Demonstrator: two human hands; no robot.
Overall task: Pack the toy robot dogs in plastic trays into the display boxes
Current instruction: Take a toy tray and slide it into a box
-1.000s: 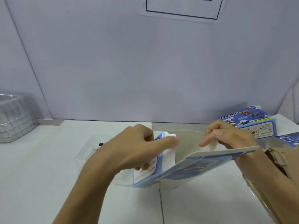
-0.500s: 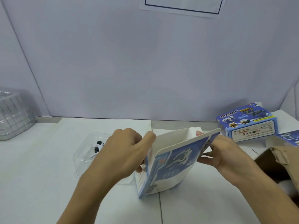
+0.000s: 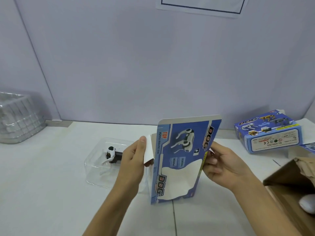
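A blue and white display box (image 3: pixel 180 160) stands upright on the white table, its printed face with a robot dog picture turned to me. My left hand (image 3: pixel 133 160) pinches the white side flap on the box's left edge. My right hand (image 3: pixel 221 166) grips the box's right edge, thumb against the yellow strip. Left of the box lies a clear plastic tray (image 3: pixel 100 169) holding a black and white toy robot dog (image 3: pixel 112 155), partly hidden behind my left hand.
A packed display box (image 3: pixel 269 133) lies at the back right, with another box's corner (image 3: pixel 308 148) beside it. A brown carton (image 3: pixel 293 183) with a white object inside sits at the right edge. Stacked clear trays (image 3: pixel 18 118) stand at the far left. A grey wall closes the back.
The box was lying low with both hands working its flaps; it has been swung upright so its printed face points at me. My hands shifted to its left and right edges.
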